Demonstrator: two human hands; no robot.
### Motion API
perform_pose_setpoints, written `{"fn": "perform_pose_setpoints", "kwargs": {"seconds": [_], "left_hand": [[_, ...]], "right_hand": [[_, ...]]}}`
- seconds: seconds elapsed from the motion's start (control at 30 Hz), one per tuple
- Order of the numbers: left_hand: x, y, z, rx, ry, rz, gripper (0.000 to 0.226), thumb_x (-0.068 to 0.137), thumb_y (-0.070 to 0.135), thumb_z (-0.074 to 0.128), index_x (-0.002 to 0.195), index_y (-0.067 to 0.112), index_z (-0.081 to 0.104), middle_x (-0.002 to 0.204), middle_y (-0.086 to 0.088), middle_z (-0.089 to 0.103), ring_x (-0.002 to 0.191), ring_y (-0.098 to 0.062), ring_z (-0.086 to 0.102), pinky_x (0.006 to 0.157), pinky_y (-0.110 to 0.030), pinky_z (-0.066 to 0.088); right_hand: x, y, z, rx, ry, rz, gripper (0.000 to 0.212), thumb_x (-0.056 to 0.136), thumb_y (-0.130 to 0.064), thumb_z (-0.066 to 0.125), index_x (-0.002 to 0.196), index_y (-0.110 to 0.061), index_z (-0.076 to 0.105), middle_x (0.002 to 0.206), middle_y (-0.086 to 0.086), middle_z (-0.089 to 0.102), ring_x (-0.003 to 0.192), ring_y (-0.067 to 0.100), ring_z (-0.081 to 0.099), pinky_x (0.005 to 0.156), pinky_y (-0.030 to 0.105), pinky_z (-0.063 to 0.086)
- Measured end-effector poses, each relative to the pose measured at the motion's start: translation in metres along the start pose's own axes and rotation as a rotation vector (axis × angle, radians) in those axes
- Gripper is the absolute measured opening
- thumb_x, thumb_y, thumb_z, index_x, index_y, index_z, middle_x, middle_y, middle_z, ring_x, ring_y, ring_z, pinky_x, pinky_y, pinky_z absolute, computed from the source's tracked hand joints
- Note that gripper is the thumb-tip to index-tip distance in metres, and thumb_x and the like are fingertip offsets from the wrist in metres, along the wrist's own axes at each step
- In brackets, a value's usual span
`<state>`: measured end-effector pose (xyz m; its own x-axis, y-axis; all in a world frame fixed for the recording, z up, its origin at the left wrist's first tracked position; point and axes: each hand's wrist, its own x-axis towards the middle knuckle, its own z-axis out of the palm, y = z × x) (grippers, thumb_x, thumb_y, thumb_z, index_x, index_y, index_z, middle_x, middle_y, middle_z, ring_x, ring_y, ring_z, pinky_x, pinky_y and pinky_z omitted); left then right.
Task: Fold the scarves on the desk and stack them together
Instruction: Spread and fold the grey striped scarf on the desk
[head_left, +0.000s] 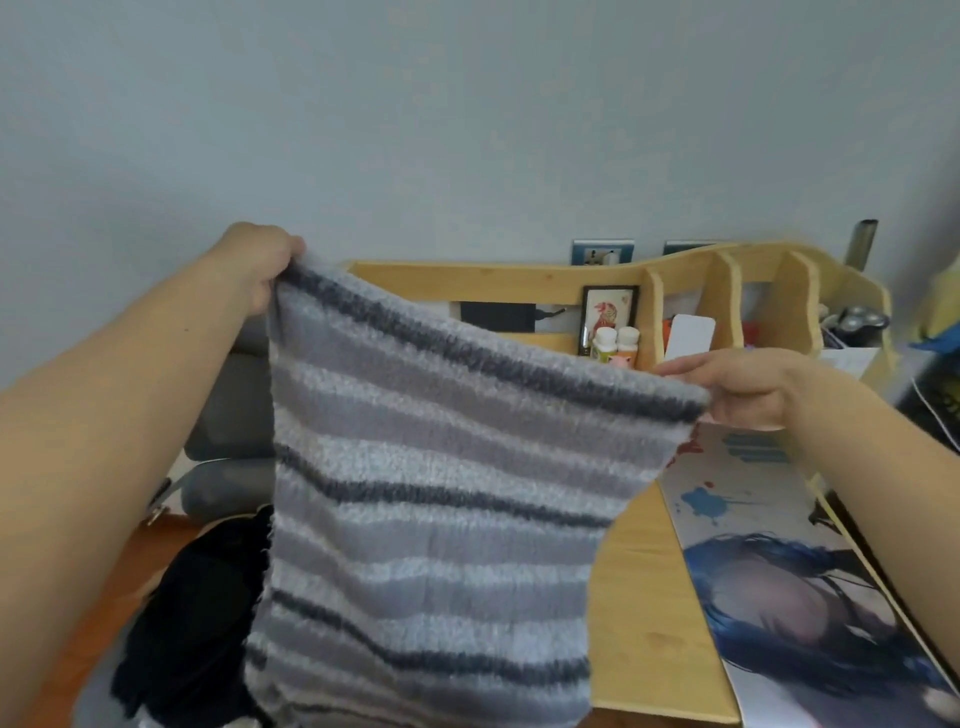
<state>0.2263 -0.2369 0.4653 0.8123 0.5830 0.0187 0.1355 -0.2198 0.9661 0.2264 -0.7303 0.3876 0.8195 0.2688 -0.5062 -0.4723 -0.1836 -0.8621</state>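
Note:
A fluffy grey scarf (431, 499) with light and dark stripes hangs spread out in front of me, above the wooden desk (644, 597). My left hand (262, 270) grips its upper left corner, raised high. My right hand (748, 389) pinches the upper right corner, lower than the left, so the top edge slopes down to the right. The scarf's lower end runs out of view at the bottom. A black scarf or cloth (192, 623) lies bunched at the lower left, partly hidden behind the striped one.
A wooden shelf unit (675, 280) with dividers stands at the desk's back, holding a small framed picture (609, 317), two small bottles (615, 345) and a white card (688, 335). A printed desk mat (779, 597) covers the right side. A grey chair (228, 415) stands at the left.

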Motion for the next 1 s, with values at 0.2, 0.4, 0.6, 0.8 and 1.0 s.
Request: {"fn": "perform_pose_setpoints", "kwargs": {"seconds": [0.2, 0.4, 0.6, 0.8, 1.0], "left_hand": [[0.005, -0.001, 0.004, 0.341, -0.005, 0.137, 0.031, 0.096, 0.015, 0.063, 0.117, -0.007, 0.065, 0.122, -0.026, 0.064, 0.115, -0.039, 0.063, 0.099, -0.051, 0.054], [0.008, -0.008, -0.001, 0.491, 0.164, 0.192, 0.031, 0.098, 0.013, 0.06, 0.114, -0.014, 0.064, 0.121, -0.029, 0.064, 0.114, -0.042, 0.061, 0.091, -0.041, 0.049], [0.001, -0.004, -0.015, -0.141, 0.093, 0.164, 0.016, 0.1, 0.012, 0.062, 0.104, 0.027, 0.063, 0.096, -0.002, 0.065, 0.082, -0.018, 0.064, 0.068, -0.03, 0.054], [-0.005, -0.004, -0.026, -0.088, -0.243, 0.064, 0.017, 0.101, 0.005, 0.059, 0.1, 0.017, 0.07, 0.098, 0.004, 0.065, 0.079, -0.007, 0.055, 0.07, -0.023, 0.046], [-0.009, -0.001, -0.017, 0.27, -0.433, 0.116, 0.035, 0.091, -0.014, 0.062, 0.117, 0.009, 0.066, 0.107, -0.006, 0.062, 0.09, -0.011, 0.059, 0.065, -0.015, 0.055]], "right_hand": [[0.015, -0.009, 0.008, -0.613, 0.154, 0.156, 0.033, 0.092, 0.014, 0.053, 0.117, -0.001, 0.069, 0.123, 0.023, 0.064, 0.085, 0.022, 0.053, 0.063, 0.026, 0.047], [0.015, -0.024, 0.032, 0.251, 0.624, -0.599, 0.027, 0.096, 0.006, 0.057, 0.1, -0.017, 0.072, 0.106, 0.003, 0.073, 0.102, 0.018, 0.069, 0.091, 0.034, 0.058], [0.025, -0.047, 0.012, -0.124, 0.946, -0.836, 0.014, 0.095, -0.015, 0.067, 0.103, -0.021, 0.078, 0.094, -0.007, 0.073, 0.091, 0.008, 0.067, 0.09, 0.023, 0.054], [0.04, -0.064, -0.006, -0.028, 0.865, -0.662, 0.013, 0.092, -0.014, 0.073, 0.102, -0.022, 0.077, 0.1, -0.005, 0.073, 0.097, 0.015, 0.069, 0.089, 0.027, 0.056], [0.045, -0.055, 0.007, -0.884, 0.81, -0.645, 0.038, 0.092, -0.006, 0.069, 0.13, -0.006, 0.066, 0.128, 0.012, 0.066, 0.121, 0.031, 0.058, 0.104, 0.036, 0.044]]}}
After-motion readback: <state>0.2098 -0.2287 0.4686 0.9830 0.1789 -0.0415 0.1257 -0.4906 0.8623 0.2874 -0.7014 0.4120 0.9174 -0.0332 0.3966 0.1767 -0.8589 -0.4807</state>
